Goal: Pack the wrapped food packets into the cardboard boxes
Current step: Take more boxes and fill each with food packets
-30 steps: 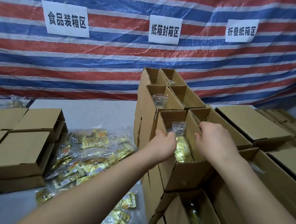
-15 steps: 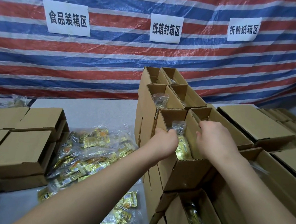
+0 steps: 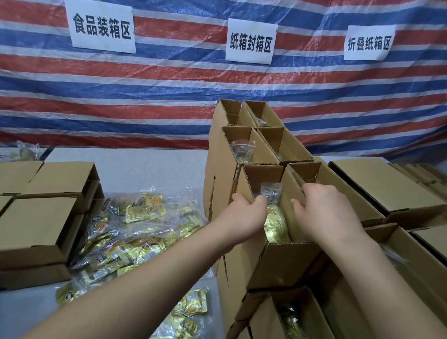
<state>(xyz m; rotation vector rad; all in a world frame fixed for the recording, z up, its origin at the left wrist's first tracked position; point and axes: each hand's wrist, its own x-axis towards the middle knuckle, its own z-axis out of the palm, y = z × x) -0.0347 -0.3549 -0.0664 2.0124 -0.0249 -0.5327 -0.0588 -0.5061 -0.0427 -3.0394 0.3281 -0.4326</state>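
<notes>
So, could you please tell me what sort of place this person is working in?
Probably a makeshift food-packing station: open cardboard boxes stacked on a table, a heap of wrapped food packets, and paper signs on a striped tarp labelling zones for packing food, sealing boxes and folding boxes.

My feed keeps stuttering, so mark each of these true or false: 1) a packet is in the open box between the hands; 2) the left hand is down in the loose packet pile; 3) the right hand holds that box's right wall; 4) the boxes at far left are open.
1) True: a gold packet stands in the open box.
2) False: the left hand grips the box's left wall; the packet pile lies apart on the table.
3) True: the right hand has its fingers over that wall.
4) False: the left boxes are closed.
</notes>
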